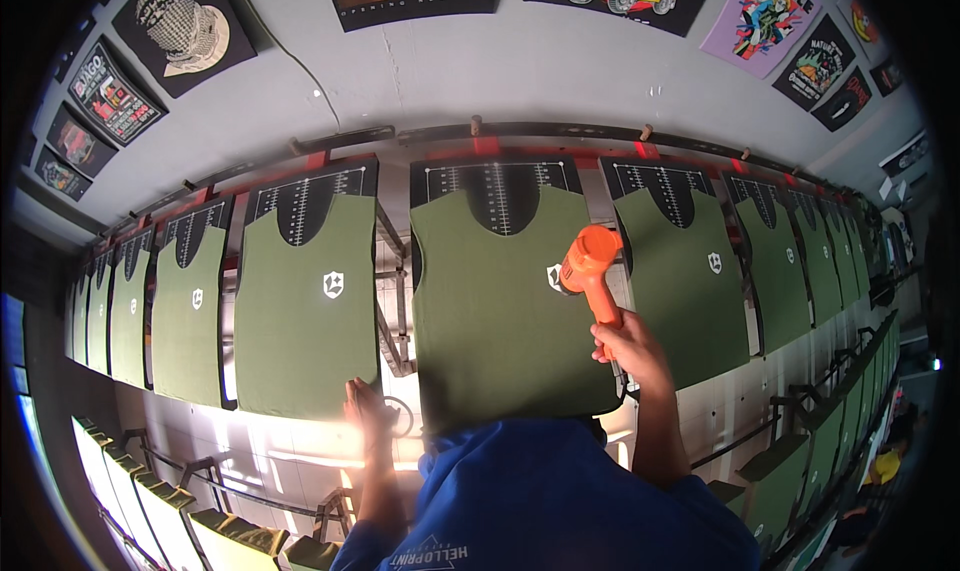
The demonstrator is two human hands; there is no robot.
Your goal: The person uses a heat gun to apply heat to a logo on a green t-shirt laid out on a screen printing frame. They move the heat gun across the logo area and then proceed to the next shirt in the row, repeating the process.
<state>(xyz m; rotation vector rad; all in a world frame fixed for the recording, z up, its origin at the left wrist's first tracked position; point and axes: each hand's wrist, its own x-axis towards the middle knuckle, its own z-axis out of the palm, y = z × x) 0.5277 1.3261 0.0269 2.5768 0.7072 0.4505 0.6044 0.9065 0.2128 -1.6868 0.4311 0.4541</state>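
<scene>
My right hand is wrapped round the handle of an orange hot-air dryer. Its nozzle is over the white shield print on the green shirt piece in front of me and partly covers that print. A dark cord runs down from the handle. My left hand is by the lower right corner of the neighbouring green shirt piece, its fingers curled. A thin cord loop shows beside it; whether the fingers grip the cord or the board's edge is hidden.
Black printing boards with white ruler marks stand in a long row, each bearing a green piece. Behind them run a dark rail and a wall with printed posters. More boards line up behind me. People are at far right.
</scene>
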